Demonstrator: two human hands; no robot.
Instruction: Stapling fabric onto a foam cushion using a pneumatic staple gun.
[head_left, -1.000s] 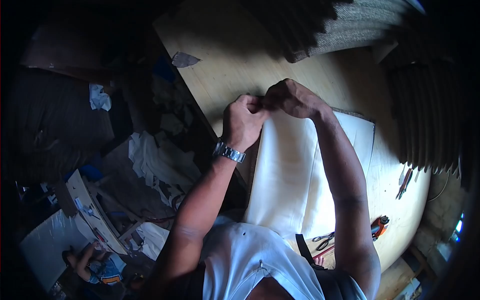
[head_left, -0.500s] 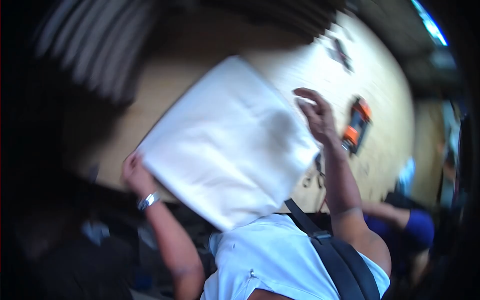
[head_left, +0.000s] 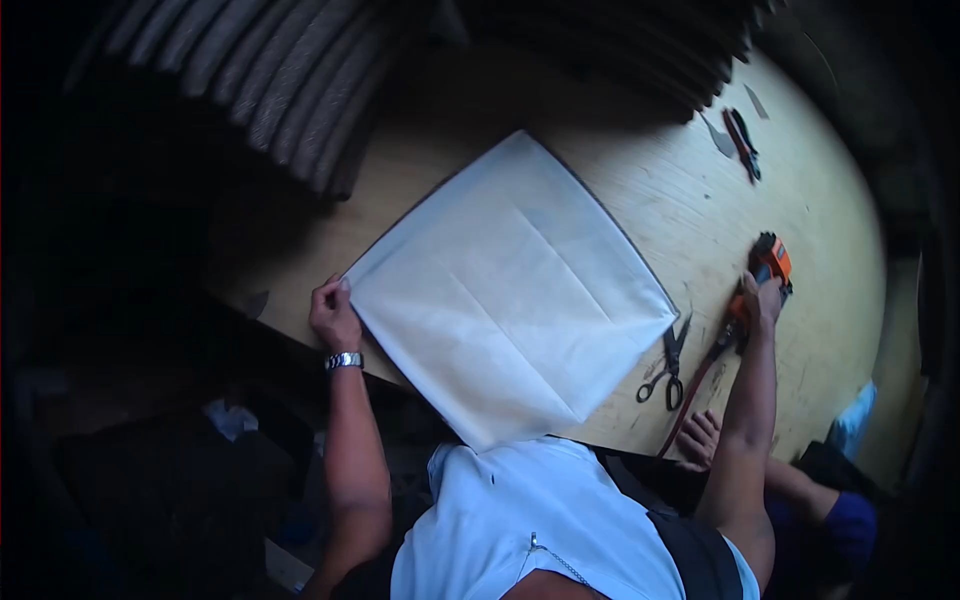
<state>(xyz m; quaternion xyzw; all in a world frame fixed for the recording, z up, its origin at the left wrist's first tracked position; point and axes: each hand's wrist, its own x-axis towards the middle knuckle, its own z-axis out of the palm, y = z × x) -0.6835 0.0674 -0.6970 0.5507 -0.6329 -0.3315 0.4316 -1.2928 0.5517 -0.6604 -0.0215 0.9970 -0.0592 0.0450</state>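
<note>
The two hands have just parted. A second ago they were fingertip to fingertip on the edge of the white panel (head_left: pixel 515 285); half a second ago the right hand (head_left: pixel 763 297) was open in the air beside it. Now that hand is down on an orange-and-black tool (head_left: pixel 779 257), fingers bent around its body, over toward the worktop's (head_left: pixel 640 185) right edge. The left hand (head_left: pixel 336 308) is at the panel's left corner, fingers curled in, thumb against the rim; from here it looks pinched.

So the job is now shared out, as I read it: one side minds the panel, the other has hold of the tool.

The panel lies flat and creased, set like a diamond, its lowest corner poking past the worktop's near edge to the person's shirt (head_left: pixel 520 500). My view of it has swung round, so I can't say whether the panel itself turned.

Scissors (head_left: pixel 674 385) lie just beside its right corner; pliers (head_left: pixel 742 145) rest toward the far right. Another person's hand (head_left: pixel 698 438) is at the near edge, close to a red hose (head_left: pixel 688 405).
</note>
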